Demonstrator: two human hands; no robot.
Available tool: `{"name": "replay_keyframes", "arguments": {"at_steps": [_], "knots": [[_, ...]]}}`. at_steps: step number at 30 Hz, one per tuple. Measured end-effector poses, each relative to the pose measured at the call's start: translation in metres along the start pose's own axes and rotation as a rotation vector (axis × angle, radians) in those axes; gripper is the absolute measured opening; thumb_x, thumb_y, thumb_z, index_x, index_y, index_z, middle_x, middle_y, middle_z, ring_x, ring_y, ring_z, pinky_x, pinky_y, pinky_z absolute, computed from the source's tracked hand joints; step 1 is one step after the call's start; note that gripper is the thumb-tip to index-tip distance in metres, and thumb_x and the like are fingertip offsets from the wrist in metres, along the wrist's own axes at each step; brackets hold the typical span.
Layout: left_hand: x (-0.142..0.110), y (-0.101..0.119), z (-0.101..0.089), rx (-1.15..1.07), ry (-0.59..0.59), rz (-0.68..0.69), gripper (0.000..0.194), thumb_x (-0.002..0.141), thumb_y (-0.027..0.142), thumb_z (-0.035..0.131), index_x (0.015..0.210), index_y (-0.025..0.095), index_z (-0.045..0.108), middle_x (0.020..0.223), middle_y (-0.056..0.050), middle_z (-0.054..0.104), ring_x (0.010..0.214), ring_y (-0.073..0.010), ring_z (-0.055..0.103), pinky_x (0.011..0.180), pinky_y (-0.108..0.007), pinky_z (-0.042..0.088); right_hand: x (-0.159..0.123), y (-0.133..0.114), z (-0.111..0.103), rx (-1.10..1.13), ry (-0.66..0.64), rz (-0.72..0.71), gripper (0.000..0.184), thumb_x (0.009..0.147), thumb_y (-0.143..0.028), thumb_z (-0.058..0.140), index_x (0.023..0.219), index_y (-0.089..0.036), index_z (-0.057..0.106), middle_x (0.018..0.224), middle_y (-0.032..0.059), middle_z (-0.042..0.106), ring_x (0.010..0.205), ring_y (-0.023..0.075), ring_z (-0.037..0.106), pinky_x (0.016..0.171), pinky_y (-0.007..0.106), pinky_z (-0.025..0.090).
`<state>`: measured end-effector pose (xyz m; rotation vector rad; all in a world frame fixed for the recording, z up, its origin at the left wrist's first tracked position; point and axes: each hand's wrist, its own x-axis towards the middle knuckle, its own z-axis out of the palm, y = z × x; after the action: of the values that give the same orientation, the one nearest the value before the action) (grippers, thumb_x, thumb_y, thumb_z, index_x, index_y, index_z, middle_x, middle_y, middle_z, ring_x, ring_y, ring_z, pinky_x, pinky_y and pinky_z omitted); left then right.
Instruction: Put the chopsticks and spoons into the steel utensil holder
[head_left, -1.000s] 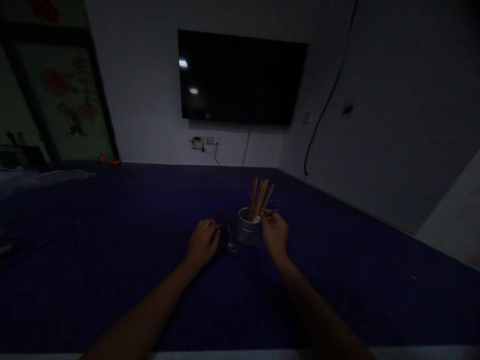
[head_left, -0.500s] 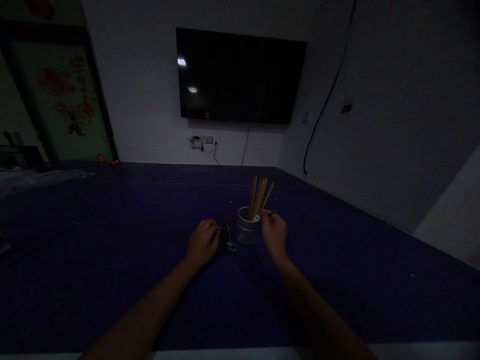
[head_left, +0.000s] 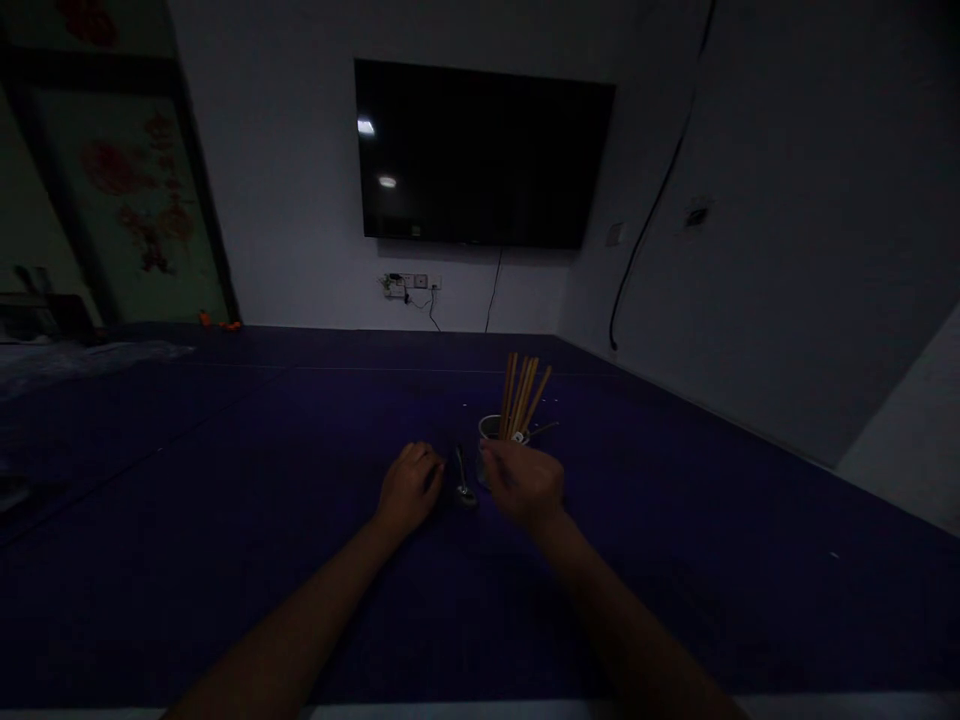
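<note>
My left hand [head_left: 407,490] rests on the purple tabletop with loosely bent fingers, thumb apart, holding nothing. Just right of its fingertips lies a metal spoon [head_left: 466,495], bowl towards me. My right hand [head_left: 527,483] is in front of a metal cup [head_left: 484,428] and hides much of it. Its fingers are bent close together, and nothing shows in them. Several wooden chopsticks [head_left: 523,393] stand in the cup, leaning right. A thin dark handle [head_left: 545,428] sticks out over the cup's right rim; a small white piece [head_left: 518,437] shows beside the chopsticks.
The purple tabletop [head_left: 225,560] reaches to the wall. Crumpled clear plastic [head_left: 97,362] lies at the far left, with small orange items [head_left: 225,325] near the door. A television [head_left: 484,155] hangs above sockets [head_left: 409,284]. A black cable [head_left: 649,220] runs down the right wall.
My right hand has left the dark handle at the cup's right rim and moved left and nearer, in front of the cup. My left hand and the spoon have stayed put.
</note>
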<state>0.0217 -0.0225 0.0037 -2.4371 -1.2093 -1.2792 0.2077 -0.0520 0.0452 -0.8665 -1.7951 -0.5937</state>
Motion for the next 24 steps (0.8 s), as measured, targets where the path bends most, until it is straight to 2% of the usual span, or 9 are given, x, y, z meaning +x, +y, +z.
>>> {"name": "replay_keyframes", "arguments": {"at_steps": [2,4,5,7,11,24], "knots": [[0.000,0.000,-0.001,0.016,-0.010,-0.015,0.020,0.088,0.024,0.040,0.084,0.018,0.059,0.086,-0.006,0.060,0.082,-0.0174,0.053,0.074,-0.032,0.045,0.000,-0.011,0.005,0.013,-0.335,-0.107,0.024,0.089,-0.032,0.046,0.089,-0.020,0.067,0.080,0.0044,0.071,0.067,0.0136,0.063,0.061,0.023,0.040],[0.000,-0.001,0.000,0.038,-0.003,-0.042,0.021,0.088,0.023,0.040,0.082,0.018,0.059,0.084,-0.006,0.060,0.081,-0.0177,0.053,0.073,-0.032,0.045,0.001,-0.016,0.010,-0.007,-0.662,-0.153,0.025,0.088,-0.037,0.049,0.090,-0.019,0.066,0.081,0.0051,0.070,0.070,0.0157,0.064,0.059,0.024,0.039],[0.000,-0.002,0.000,0.048,0.005,-0.059,0.021,0.088,0.022,0.040,0.081,0.018,0.059,0.084,-0.006,0.060,0.081,-0.0177,0.053,0.073,-0.032,0.044,0.001,-0.017,0.012,-0.022,-0.792,-0.163,0.026,0.087,-0.039,0.050,0.090,-0.019,0.066,0.082,0.0058,0.070,0.072,0.0168,0.064,0.060,0.024,0.039],[0.000,-0.004,0.002,0.061,0.018,-0.090,0.020,0.087,0.021,0.040,0.080,0.018,0.059,0.083,-0.005,0.060,0.081,-0.0178,0.053,0.073,-0.032,0.044,0.001,-0.014,0.013,-0.054,-0.953,-0.162,0.028,0.086,-0.041,0.051,0.089,-0.018,0.067,0.084,0.0075,0.070,0.077,0.0186,0.065,0.063,0.025,0.039],[0.000,-0.005,0.005,0.070,0.012,-0.120,0.019,0.086,0.020,0.042,0.079,0.018,0.059,0.081,-0.005,0.060,0.080,-0.0177,0.053,0.072,-0.032,0.044,0.003,-0.007,0.011,-0.112,-1.039,-0.118,0.029,0.084,-0.041,0.053,0.085,-0.016,0.068,0.085,0.0101,0.071,0.080,0.0211,0.065,0.063,0.026,0.038],[0.001,-0.005,0.006,0.083,-0.036,-0.141,0.021,0.087,0.021,0.042,0.078,0.018,0.061,0.081,-0.005,0.062,0.081,-0.0174,0.054,0.074,-0.031,0.043,0.004,-0.008,0.012,-0.163,-1.090,-0.130,0.025,0.084,-0.029,0.050,0.085,-0.015,0.070,0.087,0.0113,0.071,0.083,0.0216,0.065,0.064,0.026,0.040]]}}
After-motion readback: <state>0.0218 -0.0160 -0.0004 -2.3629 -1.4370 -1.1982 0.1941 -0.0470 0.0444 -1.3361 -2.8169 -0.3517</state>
